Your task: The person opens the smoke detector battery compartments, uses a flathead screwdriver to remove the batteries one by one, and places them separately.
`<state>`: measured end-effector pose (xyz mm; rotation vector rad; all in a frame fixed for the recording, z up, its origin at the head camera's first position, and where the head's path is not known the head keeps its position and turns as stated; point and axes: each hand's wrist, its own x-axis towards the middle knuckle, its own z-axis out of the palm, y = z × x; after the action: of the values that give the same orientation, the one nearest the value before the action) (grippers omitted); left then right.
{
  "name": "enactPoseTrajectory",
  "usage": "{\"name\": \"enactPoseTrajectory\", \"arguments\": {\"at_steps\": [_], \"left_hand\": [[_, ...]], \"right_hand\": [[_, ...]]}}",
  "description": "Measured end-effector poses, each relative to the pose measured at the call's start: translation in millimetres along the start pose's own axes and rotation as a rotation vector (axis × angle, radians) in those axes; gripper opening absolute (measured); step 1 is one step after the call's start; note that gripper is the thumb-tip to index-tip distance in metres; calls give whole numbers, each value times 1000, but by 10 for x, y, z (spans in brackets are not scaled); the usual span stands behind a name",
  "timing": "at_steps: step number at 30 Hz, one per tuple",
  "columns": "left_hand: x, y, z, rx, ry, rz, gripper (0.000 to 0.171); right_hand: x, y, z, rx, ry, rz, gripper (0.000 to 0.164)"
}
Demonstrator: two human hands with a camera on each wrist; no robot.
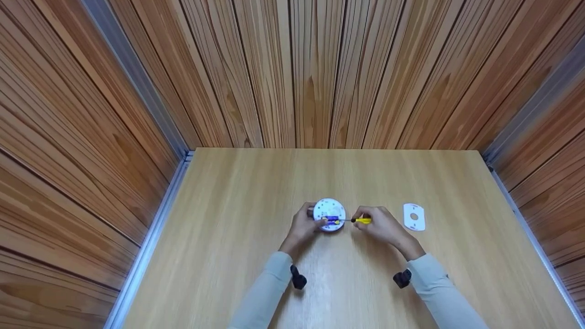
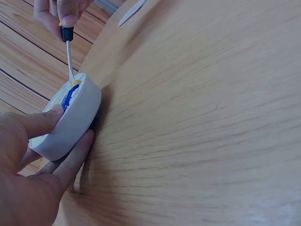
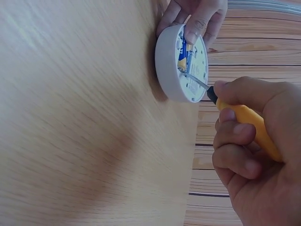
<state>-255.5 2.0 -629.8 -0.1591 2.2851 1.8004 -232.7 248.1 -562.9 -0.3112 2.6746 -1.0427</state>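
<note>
My left hand (image 1: 307,225) grips a round white device (image 1: 325,208), its open back facing up with blue and yellow batteries (image 3: 182,52) in the compartment. The left thumb (image 2: 44,120) presses near one battery, while the fingers lie around the side and beneath. In my right hand (image 1: 378,223) is a screwdriver (image 3: 244,120) with a yellow handle and a black collar, pinched between thumb and fingers. Its metal shaft (image 2: 69,56) reaches into the compartment, the tip right at the end of a battery.
A white plate with a round hole (image 1: 406,218), probably a cover, lies on the wooden table (image 1: 228,192) to the right of my right hand. Wood-plank walls (image 1: 315,73) rise behind and at both sides. Black wrist cameras (image 1: 298,278) sit at both cuffs.
</note>
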Motion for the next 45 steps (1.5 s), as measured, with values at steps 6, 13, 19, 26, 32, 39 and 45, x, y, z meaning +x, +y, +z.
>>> {"name": "enactPoseTrajectory", "arguments": {"at_steps": [6,13,19,26,32,39,45], "left_hand": [[-6,-26,-1,-13,4,68,52],[2,-38,-6,-19,3,76,52],[11,-20,-13,-15,-8,37,52],[9,5,-7,-27,-21,-10,51],[8,20,-20,-26,-24,-19,50],[15,-14,-20,21,-16,43,52],[6,-1,-27,22,-23,0,49]], "right_hand": [[-42,-112,46,-135,36,-112,16],[-33,-144,39,-110,11,-90,17],[24,-32,-8,1,-20,-22,15],[33,64,-19,73,-36,-11,15],[35,101,-21,102,-30,-22,14],[29,117,-28,86,-4,-19,13],[10,121,-47,93,49,10,16]]}}
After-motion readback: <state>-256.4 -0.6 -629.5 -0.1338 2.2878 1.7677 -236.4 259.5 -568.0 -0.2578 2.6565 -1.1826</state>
